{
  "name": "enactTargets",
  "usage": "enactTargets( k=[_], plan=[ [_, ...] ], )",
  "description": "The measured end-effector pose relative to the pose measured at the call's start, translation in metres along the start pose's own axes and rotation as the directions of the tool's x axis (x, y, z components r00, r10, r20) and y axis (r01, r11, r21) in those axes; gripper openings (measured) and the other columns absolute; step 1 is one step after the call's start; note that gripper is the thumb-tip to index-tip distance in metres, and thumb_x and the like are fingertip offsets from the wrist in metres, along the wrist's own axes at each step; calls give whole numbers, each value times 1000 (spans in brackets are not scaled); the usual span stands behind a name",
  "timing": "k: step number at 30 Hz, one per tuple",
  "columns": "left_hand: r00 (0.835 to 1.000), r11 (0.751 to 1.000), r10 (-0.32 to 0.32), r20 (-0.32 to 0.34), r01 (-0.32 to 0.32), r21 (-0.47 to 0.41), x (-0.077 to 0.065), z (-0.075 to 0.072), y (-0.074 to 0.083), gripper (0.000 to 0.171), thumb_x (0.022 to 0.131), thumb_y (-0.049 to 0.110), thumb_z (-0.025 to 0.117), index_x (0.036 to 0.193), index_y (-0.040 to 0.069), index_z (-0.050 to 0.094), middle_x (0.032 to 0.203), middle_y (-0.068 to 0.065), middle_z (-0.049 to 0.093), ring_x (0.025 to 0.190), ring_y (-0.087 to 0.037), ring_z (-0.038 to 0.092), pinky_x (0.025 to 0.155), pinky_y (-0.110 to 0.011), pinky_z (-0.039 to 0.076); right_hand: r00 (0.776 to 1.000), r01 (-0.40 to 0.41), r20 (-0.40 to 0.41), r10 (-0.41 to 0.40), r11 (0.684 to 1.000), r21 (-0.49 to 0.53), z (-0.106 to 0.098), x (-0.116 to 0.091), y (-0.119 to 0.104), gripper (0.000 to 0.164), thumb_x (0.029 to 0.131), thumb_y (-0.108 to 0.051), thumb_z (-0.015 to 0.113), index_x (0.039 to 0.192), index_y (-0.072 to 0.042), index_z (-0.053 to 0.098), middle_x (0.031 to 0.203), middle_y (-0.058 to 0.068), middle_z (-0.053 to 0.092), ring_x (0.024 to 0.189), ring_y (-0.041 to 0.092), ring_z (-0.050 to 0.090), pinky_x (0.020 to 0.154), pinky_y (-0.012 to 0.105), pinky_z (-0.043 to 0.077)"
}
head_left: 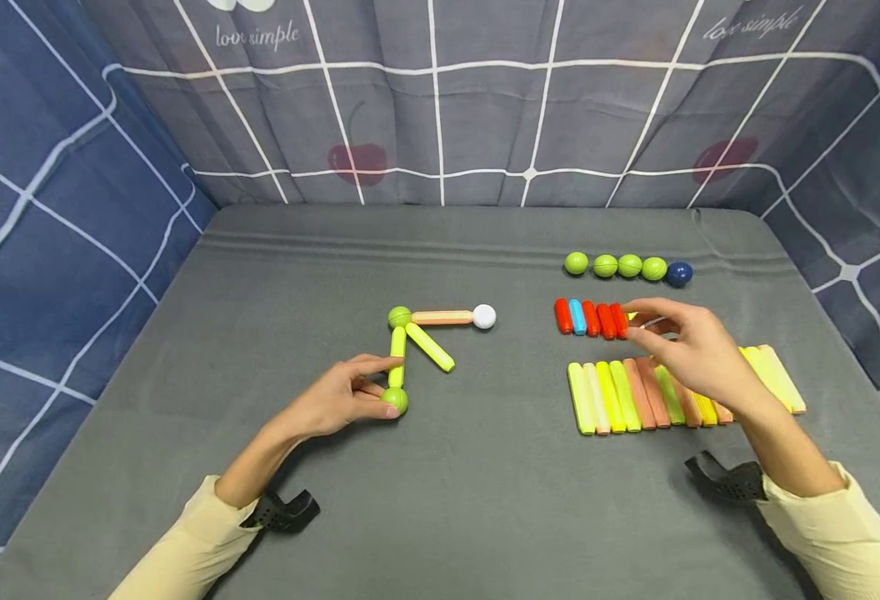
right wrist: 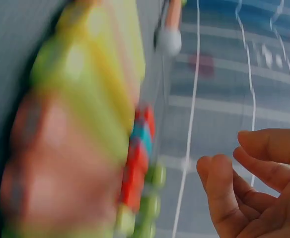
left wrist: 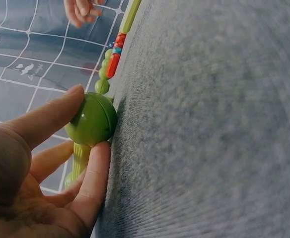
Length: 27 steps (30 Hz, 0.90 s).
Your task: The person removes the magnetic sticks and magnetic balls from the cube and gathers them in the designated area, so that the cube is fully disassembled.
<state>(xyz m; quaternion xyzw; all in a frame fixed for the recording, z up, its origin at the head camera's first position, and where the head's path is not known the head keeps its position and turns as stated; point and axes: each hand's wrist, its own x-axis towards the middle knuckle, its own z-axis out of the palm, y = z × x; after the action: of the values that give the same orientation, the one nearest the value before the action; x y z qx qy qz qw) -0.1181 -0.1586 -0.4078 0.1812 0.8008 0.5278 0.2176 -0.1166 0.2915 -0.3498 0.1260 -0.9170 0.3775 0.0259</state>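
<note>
My left hand (head_left: 338, 398) pinches a green ball (left wrist: 91, 121) between thumb and fingers at the near end of a yellow-green stick (head_left: 398, 357). That stick runs up to another green ball (head_left: 399, 317). From there an orange stick (head_left: 442, 317) leads to a white ball (head_left: 484, 317), and a second yellow-green stick (head_left: 431, 347) slants out with its outer end bare. My right hand (head_left: 698, 354) hovers with bent fingers and nothing between them, over the right end of a row of short red rods (head_left: 592, 319) that includes a blue one (head_left: 577, 317).
Below the right hand lies a row of long yellow, green and orange sticks (head_left: 611, 397), partly covered by it. Farther back, several green balls (head_left: 630, 266) and a dark blue ball (head_left: 679, 274) stand in line. A checked cloth (head_left: 477, 117) rises behind the grey table (head_left: 485, 500).
</note>
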Motion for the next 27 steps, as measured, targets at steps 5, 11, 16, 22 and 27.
enactTargets(
  k=[5,11,16,22,27],
  plan=[
    [1000,1000,1,-3,-1,-3,1,3,1,71,81,9,82,143,1,50,133,-20,49,97,-24,62,79,-25,55,992,57,111,-67,994,91,36,18,-29,26,94,-6,65,120,-4,67,107,12,68,86,20,66,66,28,56],
    [1000,1000,0,-3,0,23,1,3,2,70,82,11,82,144,2,50,133,-19,49,99,-24,61,81,-26,55,972,15,223,-70,971,237,79,37,-52,30,93,-5,65,123,-3,65,100,9,63,88,23,65,60,32,58],
    [1000,998,-5,-4,5,59,0,1,2,70,83,15,82,144,4,50,134,-18,50,100,-24,62,80,-27,55,948,34,298,-109,969,246,111,49,-66,34,92,-7,66,126,-4,63,105,11,65,88,21,64,58,31,57],
    [1000,999,-6,-2,6,49,0,1,1,70,83,15,82,144,4,50,134,-18,50,100,-25,62,81,-27,55,921,66,358,-154,966,248,142,69,-78,36,92,-6,66,128,-2,61,109,16,65,75,19,64,56,30,55],
    [1000,999,-4,2,4,45,1,2,1,70,83,15,82,144,3,49,133,-18,50,99,-25,62,80,-28,55,903,83,382,-200,950,300,161,84,-85,40,93,-1,63,132,-2,60,128,9,62,67,22,62,52,30,53]
  ],
)
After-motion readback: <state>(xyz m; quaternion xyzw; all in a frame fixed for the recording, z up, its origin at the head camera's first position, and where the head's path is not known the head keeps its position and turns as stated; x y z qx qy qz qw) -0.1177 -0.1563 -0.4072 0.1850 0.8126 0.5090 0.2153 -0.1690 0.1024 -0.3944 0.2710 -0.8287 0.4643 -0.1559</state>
